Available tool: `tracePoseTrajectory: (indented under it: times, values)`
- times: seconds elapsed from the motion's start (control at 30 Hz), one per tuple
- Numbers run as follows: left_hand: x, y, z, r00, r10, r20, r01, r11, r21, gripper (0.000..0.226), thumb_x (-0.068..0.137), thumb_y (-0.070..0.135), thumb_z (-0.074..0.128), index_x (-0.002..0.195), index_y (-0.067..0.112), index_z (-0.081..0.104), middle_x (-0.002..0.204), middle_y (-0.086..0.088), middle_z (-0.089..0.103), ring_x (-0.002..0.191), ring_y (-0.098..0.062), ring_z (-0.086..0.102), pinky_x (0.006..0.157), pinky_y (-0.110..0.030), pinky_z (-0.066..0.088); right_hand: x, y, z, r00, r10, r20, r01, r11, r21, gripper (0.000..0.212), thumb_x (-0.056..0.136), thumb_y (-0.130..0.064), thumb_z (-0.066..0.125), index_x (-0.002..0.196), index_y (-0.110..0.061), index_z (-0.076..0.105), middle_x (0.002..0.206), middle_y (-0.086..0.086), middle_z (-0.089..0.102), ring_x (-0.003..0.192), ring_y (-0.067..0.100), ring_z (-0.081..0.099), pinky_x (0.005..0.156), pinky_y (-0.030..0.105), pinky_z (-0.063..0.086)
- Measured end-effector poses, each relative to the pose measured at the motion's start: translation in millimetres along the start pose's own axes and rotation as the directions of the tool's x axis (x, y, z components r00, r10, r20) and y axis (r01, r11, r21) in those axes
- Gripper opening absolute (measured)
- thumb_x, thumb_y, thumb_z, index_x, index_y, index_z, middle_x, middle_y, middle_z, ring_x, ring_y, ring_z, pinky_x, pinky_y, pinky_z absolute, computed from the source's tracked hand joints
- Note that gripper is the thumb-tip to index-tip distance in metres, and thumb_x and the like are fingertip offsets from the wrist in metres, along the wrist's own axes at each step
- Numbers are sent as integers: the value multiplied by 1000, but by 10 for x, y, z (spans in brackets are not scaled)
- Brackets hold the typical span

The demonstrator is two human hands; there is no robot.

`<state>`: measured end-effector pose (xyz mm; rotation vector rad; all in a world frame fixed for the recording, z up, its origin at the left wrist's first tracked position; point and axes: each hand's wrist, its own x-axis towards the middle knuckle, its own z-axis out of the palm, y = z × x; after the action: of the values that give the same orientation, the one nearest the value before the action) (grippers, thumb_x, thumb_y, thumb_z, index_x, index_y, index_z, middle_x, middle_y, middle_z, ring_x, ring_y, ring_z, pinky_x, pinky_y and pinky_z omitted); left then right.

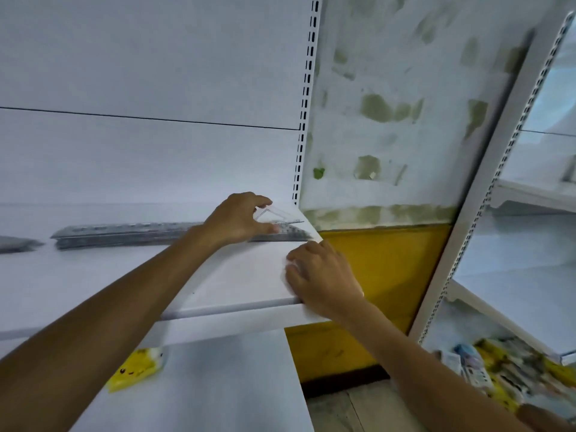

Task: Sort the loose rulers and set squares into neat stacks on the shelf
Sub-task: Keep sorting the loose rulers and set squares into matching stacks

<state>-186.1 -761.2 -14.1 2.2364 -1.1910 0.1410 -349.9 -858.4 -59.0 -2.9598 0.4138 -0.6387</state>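
At shelf (218,275) far right, left hand (237,219) pinches set square (274,215) over ruler stack (124,233), right hand (321,275) flat on shelf; slippery pinch may drop it off the end.

Your two hands, left hand (237,219) and right hand (321,275), are at one white shelf (230,279). Over the shelf's right end is one clear set square (276,215). On the shelf lie two grey stacks, a long stack (124,235) and a cut-off stack (15,244), their pieces too blurred to count. Below the shelf sits one yellow packet (137,369).
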Motion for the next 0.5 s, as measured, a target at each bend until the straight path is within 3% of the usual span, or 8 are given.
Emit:
tracePoseTrajectory:
  times: [0.17, 0.5]
  values:
    - [148, -37, 167, 999, -28, 15, 29, 998, -50, 62, 72, 35, 76, 127, 20, 53, 126, 3, 56, 111, -11, 51, 83, -19, 34, -3, 40, 9, 1000, -15, -18, 15, 999, 35, 33, 91, -33, 36, 106, -15, 59, 116, 2, 59, 108, 22, 47, 91, 39, 39]
    - [295, -79, 345, 998, -19, 55, 21, 999, -30, 60, 68, 45, 75, 123, 29, 57, 127, 4, 58, 114, -11, 51, 90, -26, 39, -1, 68, 33, 999, -19, -48, 23, 996, 82, 31, 91, -34, 37, 102, -17, 60, 111, 1, 62, 103, 19, 49, 89, 37, 39]
